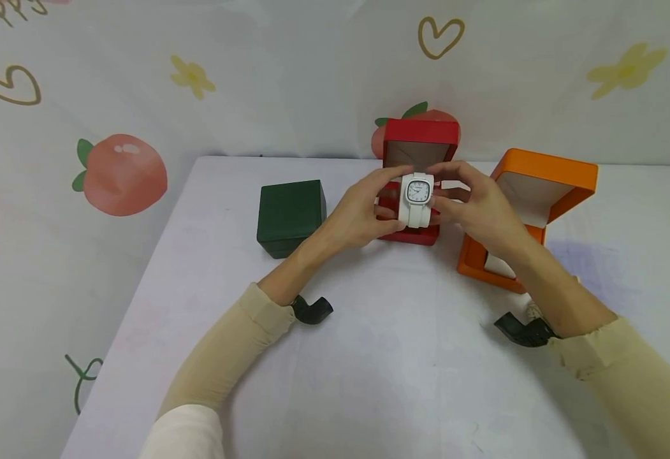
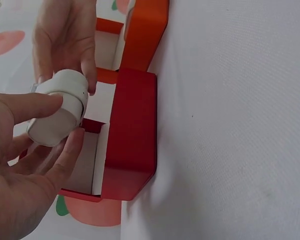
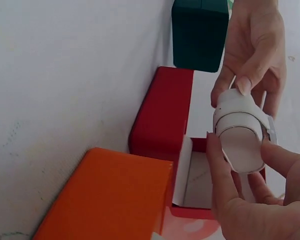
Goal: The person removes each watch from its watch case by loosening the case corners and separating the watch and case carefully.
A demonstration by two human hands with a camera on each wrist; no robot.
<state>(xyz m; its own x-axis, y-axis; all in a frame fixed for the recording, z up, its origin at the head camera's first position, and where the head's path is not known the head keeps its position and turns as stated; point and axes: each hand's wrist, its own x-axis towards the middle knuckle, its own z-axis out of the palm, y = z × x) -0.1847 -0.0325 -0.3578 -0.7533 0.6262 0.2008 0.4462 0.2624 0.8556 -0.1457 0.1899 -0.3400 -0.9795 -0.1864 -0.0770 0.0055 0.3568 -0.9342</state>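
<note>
A white wristwatch (image 1: 418, 192) with a square-cornered dial is wrapped round a white watch cushion (image 3: 241, 147). Between them, my two hands hold the cushion by its ends, above the open red watch box (image 1: 409, 237). My left hand (image 1: 363, 207) grips the left end, its thumb on the cushion's near part in the left wrist view. On the other end, my right hand (image 1: 475, 203) pinches with thumb and fingers. The red box's lid (image 1: 421, 132) stands raised behind, and its white-lined inside (image 2: 90, 170) shows below the cushion in the left wrist view.
To the left stands a closed dark green box (image 1: 291, 217). An open orange box (image 1: 547, 167) with a pale lining sits to the right, partly behind my right forearm. A beaded item (image 1: 533, 310) shows beside my right wrist. A printed cloth (image 1: 312, 83) hangs behind the table.
</note>
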